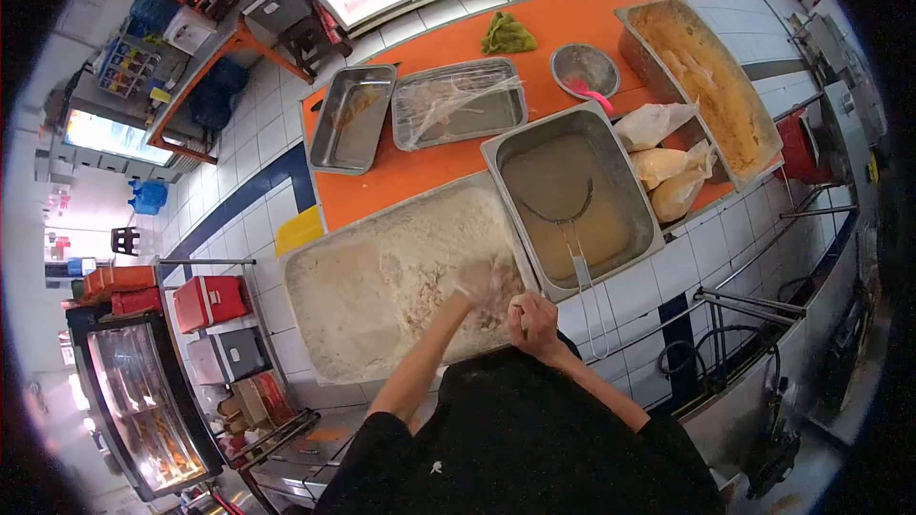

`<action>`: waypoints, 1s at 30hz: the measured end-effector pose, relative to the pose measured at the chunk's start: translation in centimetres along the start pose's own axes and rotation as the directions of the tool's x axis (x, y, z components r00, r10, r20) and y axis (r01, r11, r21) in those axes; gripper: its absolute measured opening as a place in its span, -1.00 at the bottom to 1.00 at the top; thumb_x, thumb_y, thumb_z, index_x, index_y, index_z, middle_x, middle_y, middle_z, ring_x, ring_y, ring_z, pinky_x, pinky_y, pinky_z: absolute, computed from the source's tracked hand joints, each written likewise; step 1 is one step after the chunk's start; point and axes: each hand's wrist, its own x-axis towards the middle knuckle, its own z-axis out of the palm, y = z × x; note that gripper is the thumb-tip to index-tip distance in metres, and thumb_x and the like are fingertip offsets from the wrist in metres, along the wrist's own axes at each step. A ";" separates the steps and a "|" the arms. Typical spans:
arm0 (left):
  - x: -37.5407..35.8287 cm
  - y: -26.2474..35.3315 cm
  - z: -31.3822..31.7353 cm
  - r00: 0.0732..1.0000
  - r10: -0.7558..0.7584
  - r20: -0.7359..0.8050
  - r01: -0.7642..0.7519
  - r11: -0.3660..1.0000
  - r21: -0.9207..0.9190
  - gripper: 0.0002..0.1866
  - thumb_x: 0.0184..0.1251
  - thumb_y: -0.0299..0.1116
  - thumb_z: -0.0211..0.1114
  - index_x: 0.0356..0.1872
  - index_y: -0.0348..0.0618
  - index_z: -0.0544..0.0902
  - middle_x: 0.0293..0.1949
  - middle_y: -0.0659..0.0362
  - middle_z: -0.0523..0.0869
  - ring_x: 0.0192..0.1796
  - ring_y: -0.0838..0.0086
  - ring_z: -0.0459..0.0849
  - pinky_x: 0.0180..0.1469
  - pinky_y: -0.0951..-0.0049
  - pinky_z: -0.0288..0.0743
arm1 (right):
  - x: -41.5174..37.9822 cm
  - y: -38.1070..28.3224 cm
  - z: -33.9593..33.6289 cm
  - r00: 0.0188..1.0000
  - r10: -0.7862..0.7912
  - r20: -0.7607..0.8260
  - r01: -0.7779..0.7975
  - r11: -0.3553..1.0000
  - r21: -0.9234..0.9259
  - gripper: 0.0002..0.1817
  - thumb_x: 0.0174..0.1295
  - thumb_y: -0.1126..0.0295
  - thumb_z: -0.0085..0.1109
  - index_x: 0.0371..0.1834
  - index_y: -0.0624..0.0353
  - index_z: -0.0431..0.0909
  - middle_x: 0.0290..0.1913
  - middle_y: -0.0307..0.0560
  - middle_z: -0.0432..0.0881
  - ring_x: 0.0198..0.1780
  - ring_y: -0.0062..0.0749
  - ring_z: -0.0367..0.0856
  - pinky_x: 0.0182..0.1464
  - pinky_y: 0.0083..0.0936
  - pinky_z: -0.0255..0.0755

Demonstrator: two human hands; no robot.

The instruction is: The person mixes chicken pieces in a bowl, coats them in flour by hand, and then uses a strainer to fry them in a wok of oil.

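Observation:
A wide metal tray (343, 291) of pale flour lies in front of me, with clumpy lumps toward its right side. My left hand (479, 282) is down in those lumps, dusted with flour and blurred, so its fingers cannot be made out. Beside it, over the tray's right edge, my right hand (534, 322) is closed with curled fingers; what it holds, if anything, is hidden. A deep metal pan (649, 238) of cloudy brownish liquid stands right of the tray. In it rests a wire strainer (581, 272), its handle sticking out toward me.
On the orange table (353, 200) are an empty-looking metal pan (367, 158), a plastic-covered tray (477, 124), a green cloth (508, 33), a bowl (584, 67) with a pink utensil, filled plastic bags (658, 124) and a long pan of orange-brown powder (735, 114).

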 end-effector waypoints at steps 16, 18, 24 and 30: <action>-5.6 1.4 -2.7 0.924 0.210 0.321 -0.283 0.938 0.199 -0.60 0.26 -0.05 0.18 -0.04 -0.09 0.64 -0.21 -0.12 0.71 -0.11 0.04 0.69 -0.03 0.03 0.53 | 0.0 0.8 0.4 0.998 -0.022 -0.059 0.021 1.000 -0.004 -0.93 0.16 0.50 0.06 -0.44 0.24 0.44 -0.53 -0.01 0.44 -0.54 -0.10 0.48 -0.50 -0.30 0.36; -9.2 0.5 -5.6 0.927 0.338 0.160 -0.368 0.901 0.229 -0.58 0.21 -0.01 0.22 -0.04 -0.05 0.67 -0.14 -0.08 0.71 -0.04 0.11 0.67 0.03 0.08 0.52 | 0.0 0.5 0.1 1.000 -0.005 -0.016 0.005 1.000 0.012 -0.94 0.17 0.52 0.04 -0.44 0.25 0.44 -0.51 0.00 0.45 -0.54 -0.08 0.48 -0.49 -0.30 0.36; -15.0 -3.8 -9.1 0.978 -0.190 0.089 0.144 0.915 0.377 -0.50 0.19 0.07 0.24 0.08 0.03 0.63 0.00 -0.07 0.67 0.06 0.12 0.64 0.19 0.19 0.46 | 0.4 0.1 -0.1 1.000 -0.015 0.020 0.015 1.000 0.018 -0.93 0.19 0.52 0.03 -0.43 0.26 0.45 -0.51 0.02 0.47 -0.52 -0.06 0.49 -0.48 -0.28 0.38; -6.0 -6.4 5.4 0.997 0.077 0.033 -0.080 0.771 0.632 -0.50 0.31 -0.09 0.14 0.25 0.02 0.49 0.21 0.01 0.56 0.23 0.15 0.54 0.33 0.14 0.30 | 0.5 -0.1 -0.3 0.997 -0.002 0.074 -0.002 0.999 0.045 -0.90 0.22 0.49 0.04 -0.43 0.25 0.45 -0.50 0.04 0.47 -0.51 -0.05 0.51 -0.46 -0.26 0.38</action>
